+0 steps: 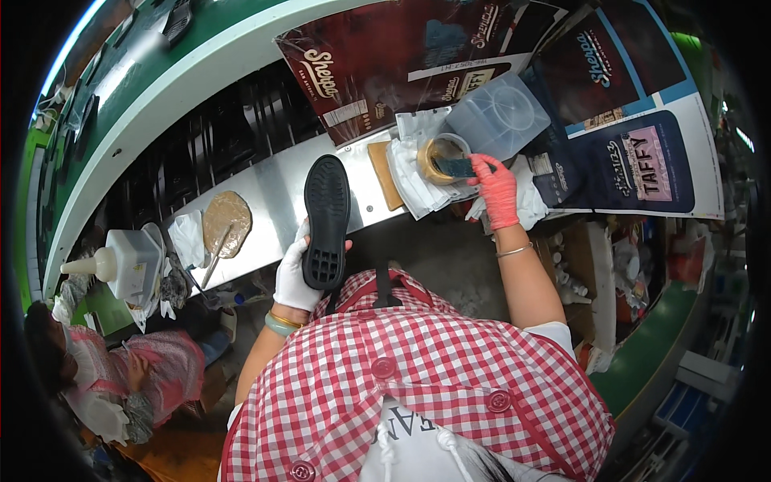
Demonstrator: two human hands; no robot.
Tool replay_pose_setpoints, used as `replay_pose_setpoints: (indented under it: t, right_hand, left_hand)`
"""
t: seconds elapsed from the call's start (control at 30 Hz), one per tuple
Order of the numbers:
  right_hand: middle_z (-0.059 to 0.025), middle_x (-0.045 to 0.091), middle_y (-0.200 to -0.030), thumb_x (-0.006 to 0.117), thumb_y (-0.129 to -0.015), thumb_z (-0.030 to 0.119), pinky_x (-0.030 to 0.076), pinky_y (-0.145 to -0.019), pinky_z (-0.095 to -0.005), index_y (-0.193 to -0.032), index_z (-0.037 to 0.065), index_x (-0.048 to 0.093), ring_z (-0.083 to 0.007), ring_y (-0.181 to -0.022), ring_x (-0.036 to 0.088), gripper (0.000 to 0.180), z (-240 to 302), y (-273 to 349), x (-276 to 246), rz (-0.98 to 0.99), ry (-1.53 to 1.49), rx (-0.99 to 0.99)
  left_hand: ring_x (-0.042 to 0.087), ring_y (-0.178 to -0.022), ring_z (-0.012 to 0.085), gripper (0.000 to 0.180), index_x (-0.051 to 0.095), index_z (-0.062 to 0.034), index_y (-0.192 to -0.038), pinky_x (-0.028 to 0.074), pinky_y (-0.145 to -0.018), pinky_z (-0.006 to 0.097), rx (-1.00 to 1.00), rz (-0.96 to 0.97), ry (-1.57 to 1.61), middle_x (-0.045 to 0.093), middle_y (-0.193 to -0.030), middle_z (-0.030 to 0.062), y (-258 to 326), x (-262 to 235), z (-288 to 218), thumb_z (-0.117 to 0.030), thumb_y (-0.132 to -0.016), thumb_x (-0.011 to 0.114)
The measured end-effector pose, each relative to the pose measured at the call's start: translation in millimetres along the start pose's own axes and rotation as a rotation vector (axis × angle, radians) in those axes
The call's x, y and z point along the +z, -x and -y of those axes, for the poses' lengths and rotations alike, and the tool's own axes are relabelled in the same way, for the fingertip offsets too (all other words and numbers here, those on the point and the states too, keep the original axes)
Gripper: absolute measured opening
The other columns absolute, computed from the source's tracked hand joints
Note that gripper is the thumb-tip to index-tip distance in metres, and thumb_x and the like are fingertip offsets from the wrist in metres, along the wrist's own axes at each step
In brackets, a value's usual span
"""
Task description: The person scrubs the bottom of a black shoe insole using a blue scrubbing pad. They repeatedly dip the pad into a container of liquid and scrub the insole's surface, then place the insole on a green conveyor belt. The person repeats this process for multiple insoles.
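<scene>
My left hand [297,279], in a white glove, grips a black shoe sole [327,213] near its heel end. The sole stands lengthwise with its treaded face showing. In a coral-red glove, my right hand [496,193] pinches a dark, flat, brush-like tool [458,167]. That tool reaches into a clear cup [428,168] with yellowish stuff on its inner wall; the tip inside is hard to make out. Under and beside the cup lies crumpled white cloth [405,183]. A tan flat pad [385,176] sits at the cloth's left side.
A clear plastic tub [499,116] stands behind the cup, before printed cardboard sheets [385,64]. Left on the metal ledge [281,181] are a plastic-wrapped brown disc [227,221] and thin stick [217,257]. A white nozzle bottle [132,267] stands beyond; another person [120,377] sits lower left.
</scene>
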State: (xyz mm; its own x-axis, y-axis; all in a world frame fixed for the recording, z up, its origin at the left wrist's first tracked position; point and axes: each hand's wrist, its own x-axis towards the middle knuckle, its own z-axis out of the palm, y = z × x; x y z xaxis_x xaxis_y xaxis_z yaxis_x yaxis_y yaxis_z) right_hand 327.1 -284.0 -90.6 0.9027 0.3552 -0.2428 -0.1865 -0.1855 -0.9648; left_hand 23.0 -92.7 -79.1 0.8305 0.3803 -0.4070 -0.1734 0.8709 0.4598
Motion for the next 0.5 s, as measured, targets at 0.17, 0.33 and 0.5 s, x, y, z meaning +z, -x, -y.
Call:
replay_pose_setpoints:
  t: [0.17,0.33,0.5]
  right_hand:
    - [-0.0008,0.061,-0.071,0.061,-0.092,0.026,0.038,-0.045,-0.0167,-0.104,0.003,0.064,-0.004,-0.053,0.055,0.026,30.2,28.8,20.2,0.061,-0.231,0.148]
    - [-0.0023,0.065,-0.079,0.057,-0.095,0.026,0.041,-0.047,-0.0147,-0.105,0.004,0.063,-0.0054,-0.058,0.06,0.025,80.7,96.4,76.2,0.42,-0.278,0.019]
    - [-0.003,0.066,-0.089,0.055,-0.096,0.023,0.044,-0.05,-0.0159,-0.106,0.004,0.063,-0.0072,-0.061,0.062,0.023,105.4,121.3,114.6,0.465,-0.242,0.005]
  left_hand:
    - [0.06,-0.107,0.0342,0.061,0.027,-0.0119,-0.146,0.054,-0.082,0.041,-0.033,0.06,0.064,0.05,-0.131,0.016,1.8,-3.4,-2.3,-0.044,-0.096,0.04]
    - [0.062,-0.083,0.031,0.082,0.053,-0.0029,-0.123,0.051,-0.069,0.037,0.019,-0.149,0.061,0.062,-0.103,0.0211,6.5,17.0,-4.0,-0.074,-0.085,0.034]
    - [0.061,-0.084,0.0298,0.082,0.052,-0.0046,-0.121,0.051,-0.076,0.039,0.068,-0.04,0.087,0.06,-0.103,0.0209,14.0,41.8,-11.9,-0.075,-0.084,0.034]
